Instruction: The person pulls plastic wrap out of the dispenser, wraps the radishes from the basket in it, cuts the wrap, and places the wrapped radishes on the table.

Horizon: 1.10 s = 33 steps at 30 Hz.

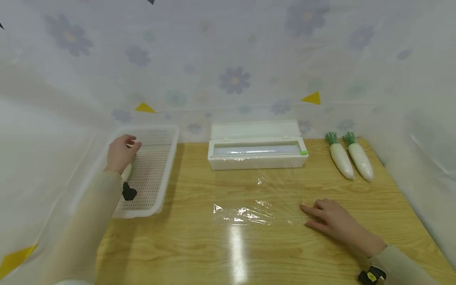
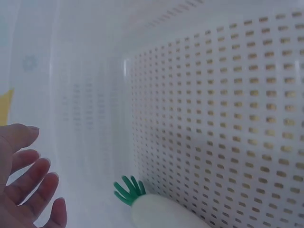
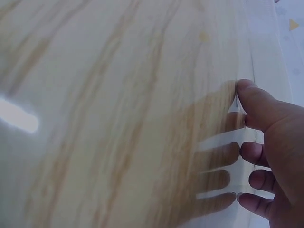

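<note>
My left hand is held over a white perforated basket, its fingers loosely bent with nothing between them. Under it lies a white radish with a green top, mostly covered by my hand and wrist in the head view. A sheet of clear plastic wrap stretches out of a white dispenser box over the wooden table. At the sheet's right edge is my right hand, fingertips down by the tabletop, fingers slightly spread. The right wrist view shows these fingertips mirrored in the glossy surface.
Two more white radishes, one on the left and one on the right, lie at the back right of the table. The box's lid stands raised. Flowered cloth hangs behind and at both sides.
</note>
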Each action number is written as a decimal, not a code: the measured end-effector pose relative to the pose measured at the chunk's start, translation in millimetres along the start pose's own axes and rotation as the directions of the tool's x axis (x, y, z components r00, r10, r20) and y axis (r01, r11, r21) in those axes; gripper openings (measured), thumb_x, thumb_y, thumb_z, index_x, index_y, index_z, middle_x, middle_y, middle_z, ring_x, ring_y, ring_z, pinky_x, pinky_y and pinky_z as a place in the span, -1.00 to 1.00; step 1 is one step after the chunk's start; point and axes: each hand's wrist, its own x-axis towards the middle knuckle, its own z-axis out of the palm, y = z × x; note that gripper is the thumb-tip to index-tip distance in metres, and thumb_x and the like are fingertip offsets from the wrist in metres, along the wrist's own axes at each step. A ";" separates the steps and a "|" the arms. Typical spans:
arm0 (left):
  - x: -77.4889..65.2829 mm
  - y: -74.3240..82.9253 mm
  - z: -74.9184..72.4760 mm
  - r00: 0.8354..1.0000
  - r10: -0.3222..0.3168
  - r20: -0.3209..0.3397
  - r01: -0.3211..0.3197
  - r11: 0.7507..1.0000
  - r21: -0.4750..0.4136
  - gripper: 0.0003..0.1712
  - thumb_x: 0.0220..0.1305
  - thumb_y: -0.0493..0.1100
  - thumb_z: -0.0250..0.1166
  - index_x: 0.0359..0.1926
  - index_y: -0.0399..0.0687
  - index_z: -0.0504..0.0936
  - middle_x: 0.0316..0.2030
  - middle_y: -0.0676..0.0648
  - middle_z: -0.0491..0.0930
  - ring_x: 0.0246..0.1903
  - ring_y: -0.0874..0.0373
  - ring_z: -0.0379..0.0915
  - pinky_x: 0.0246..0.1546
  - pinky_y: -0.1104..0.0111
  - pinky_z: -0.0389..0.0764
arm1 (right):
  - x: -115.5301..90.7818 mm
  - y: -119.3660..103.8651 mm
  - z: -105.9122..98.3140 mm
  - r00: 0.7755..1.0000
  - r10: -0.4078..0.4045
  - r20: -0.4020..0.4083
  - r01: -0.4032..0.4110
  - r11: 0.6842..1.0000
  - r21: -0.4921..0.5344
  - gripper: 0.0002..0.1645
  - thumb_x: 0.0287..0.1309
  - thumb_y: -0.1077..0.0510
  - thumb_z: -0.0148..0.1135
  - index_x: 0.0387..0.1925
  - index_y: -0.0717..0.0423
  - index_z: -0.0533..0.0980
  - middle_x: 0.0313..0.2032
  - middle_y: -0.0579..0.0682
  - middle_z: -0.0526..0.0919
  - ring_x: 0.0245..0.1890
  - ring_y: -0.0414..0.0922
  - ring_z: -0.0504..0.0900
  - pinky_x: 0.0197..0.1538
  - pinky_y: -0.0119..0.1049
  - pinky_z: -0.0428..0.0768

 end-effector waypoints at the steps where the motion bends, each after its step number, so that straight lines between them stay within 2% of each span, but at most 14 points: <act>1: 1.6 -7.6 0.9 0.999 -0.029 0.012 0.029 0.999 0.013 -0.45 0.59 -0.07 0.12 0.32 -0.47 0.45 0.10 -0.53 0.53 0.05 -0.43 0.49 0.04 -0.25 0.53 | 0.0 -0.5 0.2 1.000 0.003 0.002 -0.003 1.000 0.000 -0.36 0.08 -0.03 0.58 0.21 0.02 0.68 -0.30 -0.38 0.48 -0.36 -0.48 0.25 -0.31 -0.37 0.33; 4: 3.7 -29.7 2.4 0.994 -0.100 0.050 0.096 0.992 0.077 -0.42 0.56 -0.10 0.13 0.31 -0.55 0.40 0.12 -0.60 0.48 0.06 -0.48 0.48 0.04 -0.27 0.53 | -0.3 -1.0 1.8 1.000 0.008 0.004 -0.008 1.000 -0.002 -0.36 0.09 -0.03 0.58 0.22 0.01 0.67 -0.29 -0.39 0.49 -0.35 -0.48 0.27 -0.29 -0.36 0.35; 7: 2.3 -48.5 1.0 0.980 -0.173 0.095 0.159 0.977 0.140 -0.40 0.52 -0.12 0.14 0.28 -0.63 0.37 0.12 -0.66 0.45 0.06 -0.54 0.45 0.05 -0.28 0.52 | -0.5 -1.1 3.2 1.000 0.006 0.007 -0.006 1.000 -0.005 -0.36 0.08 -0.03 0.59 0.22 0.01 0.67 -0.29 -0.40 0.48 -0.35 -0.47 0.27 -0.29 -0.37 0.33; 10: 0.4 -59.5 -0.2 0.960 -0.245 0.135 0.220 0.959 0.178 -0.38 0.48 -0.15 0.14 0.25 -0.69 0.34 0.13 -0.69 0.41 0.10 -0.59 0.40 0.10 -0.30 0.49 | -1.0 -1.2 3.4 1.000 0.007 0.014 -0.007 1.000 -0.006 -0.36 0.09 -0.03 0.57 0.22 0.01 0.67 -0.29 -0.43 0.47 -0.35 -0.48 0.26 -0.29 -0.38 0.30; 13: 0.1 -64.1 0.4 0.945 -0.285 0.161 0.253 0.948 0.191 -0.38 0.45 -0.17 0.12 0.23 -0.73 0.34 0.15 -0.71 0.39 0.13 -0.61 0.37 0.14 -0.31 0.48 | -1.1 -1.5 2.4 1.000 0.013 0.019 -0.013 1.000 -0.002 -0.36 0.10 -0.03 0.56 0.23 0.02 0.67 -0.29 -0.44 0.46 -0.36 -0.49 0.25 -0.30 -0.39 0.28; 20: 0.4 -59.1 7.0 0.944 -0.254 0.209 0.197 0.946 0.258 -0.48 0.36 -0.21 0.28 0.03 -0.72 0.49 -0.01 -0.63 0.55 -0.01 -0.54 0.51 0.02 -0.25 0.57 | -0.5 -0.8 1.5 1.000 0.017 0.024 -0.017 1.000 -0.004 -0.36 0.10 -0.02 0.56 0.23 0.03 0.66 -0.29 -0.43 0.48 -0.36 -0.49 0.25 -0.31 -0.40 0.29; 24: 0.9 -55.4 9.6 0.934 -0.236 0.270 0.166 0.952 0.256 -0.45 0.36 -0.17 0.31 0.05 -0.71 0.51 0.02 -0.62 0.56 0.01 -0.54 0.51 0.04 -0.25 0.57 | -0.5 -0.5 1.6 0.999 0.022 0.028 -0.022 1.000 -0.010 -0.37 0.11 -0.02 0.56 0.23 0.01 0.66 -0.29 -0.43 0.47 -0.36 -0.49 0.25 -0.30 -0.39 0.29; 27: 2.3 -52.2 9.9 0.914 -0.223 0.340 0.135 0.955 0.265 -0.35 0.36 -0.11 0.31 0.15 -0.71 0.47 0.10 -0.63 0.51 0.06 -0.54 0.48 0.10 -0.26 0.53 | -0.4 -0.7 1.0 0.999 0.025 0.025 -0.025 1.000 -0.015 -0.37 0.09 -0.02 0.57 0.22 -0.01 0.67 -0.29 -0.42 0.47 -0.36 -0.49 0.26 -0.30 -0.38 0.29; 30: 2.8 -48.4 9.4 0.875 -0.233 0.424 0.117 0.952 0.282 -0.21 0.32 -0.07 0.34 0.26 -0.70 0.36 0.16 -0.63 0.46 0.08 -0.51 0.46 0.11 -0.24 0.52 | -0.4 -1.0 0.2 0.999 0.024 0.022 -0.024 1.000 -0.019 -0.37 0.08 -0.02 0.57 0.22 -0.01 0.67 -0.29 -0.42 0.48 -0.36 -0.48 0.26 -0.30 -0.37 0.30; 33: 2.4 -46.3 9.7 0.837 -0.286 0.466 0.155 0.941 0.300 -0.13 0.26 -0.09 0.41 0.29 -0.70 0.26 0.13 -0.62 0.45 0.01 -0.43 0.48 0.05 -0.18 0.55 | -0.5 -1.5 -0.2 1.000 0.022 0.021 -0.022 1.000 -0.021 -0.37 0.08 -0.02 0.57 0.21 -0.01 0.68 -0.29 -0.41 0.48 -0.36 -0.48 0.26 -0.30 -0.37 0.31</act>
